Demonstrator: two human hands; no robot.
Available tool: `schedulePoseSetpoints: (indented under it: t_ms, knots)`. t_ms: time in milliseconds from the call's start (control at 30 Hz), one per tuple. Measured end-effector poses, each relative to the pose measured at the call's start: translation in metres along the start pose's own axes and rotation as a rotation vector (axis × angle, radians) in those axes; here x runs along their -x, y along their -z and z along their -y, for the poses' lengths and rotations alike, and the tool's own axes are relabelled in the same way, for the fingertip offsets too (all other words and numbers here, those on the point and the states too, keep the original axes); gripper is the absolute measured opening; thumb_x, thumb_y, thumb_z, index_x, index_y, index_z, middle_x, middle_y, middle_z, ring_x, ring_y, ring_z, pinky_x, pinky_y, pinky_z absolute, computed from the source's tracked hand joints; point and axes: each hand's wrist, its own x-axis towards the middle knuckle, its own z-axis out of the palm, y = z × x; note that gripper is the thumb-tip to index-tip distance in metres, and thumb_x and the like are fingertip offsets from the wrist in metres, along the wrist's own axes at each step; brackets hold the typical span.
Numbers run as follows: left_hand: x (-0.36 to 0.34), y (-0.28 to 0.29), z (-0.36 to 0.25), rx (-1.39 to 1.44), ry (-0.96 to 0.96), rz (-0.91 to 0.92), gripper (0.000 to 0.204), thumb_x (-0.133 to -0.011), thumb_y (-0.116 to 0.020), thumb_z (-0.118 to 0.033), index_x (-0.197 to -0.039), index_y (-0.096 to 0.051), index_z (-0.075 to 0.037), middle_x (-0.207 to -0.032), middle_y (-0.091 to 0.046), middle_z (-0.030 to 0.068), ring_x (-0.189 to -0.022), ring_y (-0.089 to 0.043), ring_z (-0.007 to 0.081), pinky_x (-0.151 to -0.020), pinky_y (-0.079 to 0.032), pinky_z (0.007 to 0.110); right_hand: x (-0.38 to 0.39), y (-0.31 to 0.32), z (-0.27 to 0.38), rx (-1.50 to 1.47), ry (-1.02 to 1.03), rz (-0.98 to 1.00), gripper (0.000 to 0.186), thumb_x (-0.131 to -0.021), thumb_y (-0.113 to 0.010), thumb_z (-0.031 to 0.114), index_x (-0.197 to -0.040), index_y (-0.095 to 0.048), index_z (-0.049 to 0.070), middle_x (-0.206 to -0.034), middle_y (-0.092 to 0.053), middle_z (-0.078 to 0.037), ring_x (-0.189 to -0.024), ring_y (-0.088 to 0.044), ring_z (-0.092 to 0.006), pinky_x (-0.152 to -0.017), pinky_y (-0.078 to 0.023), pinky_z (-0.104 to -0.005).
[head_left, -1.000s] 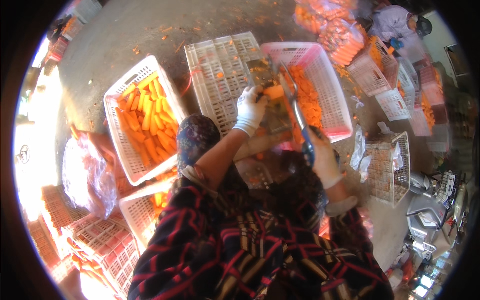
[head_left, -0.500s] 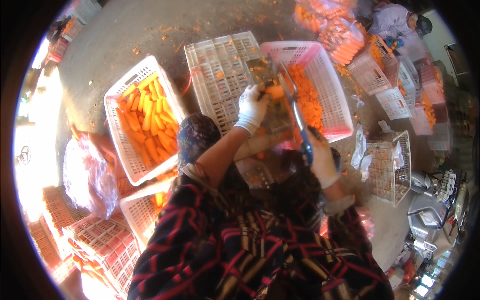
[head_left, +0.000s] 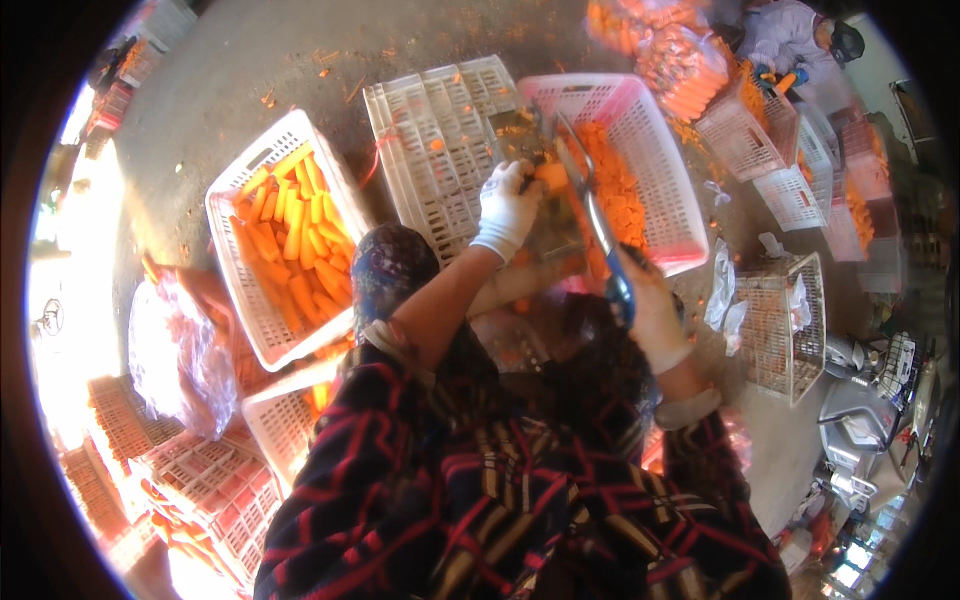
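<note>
The left hand (head_left: 508, 205) has its fingers closed on a carrot (head_left: 552, 178), its end at the cutter (head_left: 600, 222) — presumably keeping fingers clear. The right hand (head_left: 652, 312) grips the handle; a crate (head_left: 672, 180) sits alongside, apparently catching pieces (head_left: 622, 205).

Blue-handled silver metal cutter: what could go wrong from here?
1. The white-gloved left hand holds an orange carrot close to the blue-handled silver metal cutter; its fingers could get nicked if the carrot slips.
2. The right hand grips the handle; if that grip slides, the cut could go crooked.
3. Cut pieces might miss the pink-and-white plastic crate alongside.
</note>
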Motion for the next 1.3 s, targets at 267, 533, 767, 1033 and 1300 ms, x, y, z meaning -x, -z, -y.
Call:
schedulePoseSetpoints:
  t_ms: [267, 533, 767, 1033, 1300]
  knots:
    - [-0.006, -0.01, -0.004, -0.004, 0.006, 0.008, 0.027, -0.075, -0.074, -0.016, -0.098, -0.066, -0.004, -0.094, -0.064, 0.0136, -0.086, -0.062, 0.0301, -0.078, -0.05, 0.039, -0.007, -0.038, -0.048, -0.531, -0.361, -0.198, 0.045, -0.093, -0.054, 0.012, -0.137, -0.047, 0.006, -0.083, -0.06, -0.008, -0.061, -0.056, -0.0112, -0.051, -0.047, -0.0238]
    - [-0.005, -0.011, -0.006, -0.026, 0.002, -0.005, 0.024, -0.075, -0.073, -0.012, -0.096, -0.067, -0.004, -0.094, -0.065, 0.0135, -0.086, -0.063, 0.0305, -0.078, -0.051, 0.037, 0.007, 0.008, 0.06, -0.446, -0.146, -0.079, 0.018, -0.097, -0.055, 0.024, -0.108, -0.059, 0.009, -0.066, -0.052, 0.001, -0.045, -0.048, -0.0075, -0.037, -0.035, -0.0216]
    - [-0.012, -0.013, -0.002, 0.026, 0.001, -0.009, 0.021, -0.075, -0.072, -0.016, -0.091, -0.065, -0.005, -0.094, -0.063, 0.0156, -0.088, -0.062, 0.0351, -0.078, -0.05, 0.042, -0.012, -0.045, -0.064, -0.699, -0.447, -0.133, 0.03, -0.095, -0.056, 0.022, -0.122, -0.056, 0.008, -0.078, -0.056, -0.003, -0.06, -0.054, -0.0099, -0.05, -0.042, -0.0226]
    - [-0.011, -0.017, -0.009, 0.009, 0.048, 0.005, 0.026, -0.073, -0.075, -0.013, -0.097, -0.069, -0.005, -0.095, -0.066, 0.0132, -0.087, -0.064, 0.0286, -0.08, -0.05, 0.036, 0.005, 0.005, 0.039, -0.267, -0.142, -0.016, 0.047, -0.089, -0.048, 0.001, -0.135, -0.05, 0.009, -0.074, -0.055, -0.003, -0.053, -0.051, -0.0088, -0.045, -0.043, -0.0212]
    - [-0.011, -0.018, 0.002, 0.014, 0.043, -0.005, 0.022, -0.075, -0.072, -0.013, -0.095, -0.07, -0.006, -0.091, -0.067, 0.0124, -0.085, -0.065, 0.027, -0.079, -0.051, 0.034, -0.013, -0.044, -0.073, -0.539, -0.273, -0.131, 0.044, -0.095, -0.055, 0.016, -0.136, -0.048, 0.002, -0.075, -0.055, -0.002, -0.059, -0.051, -0.0088, -0.048, -0.043, -0.0239]
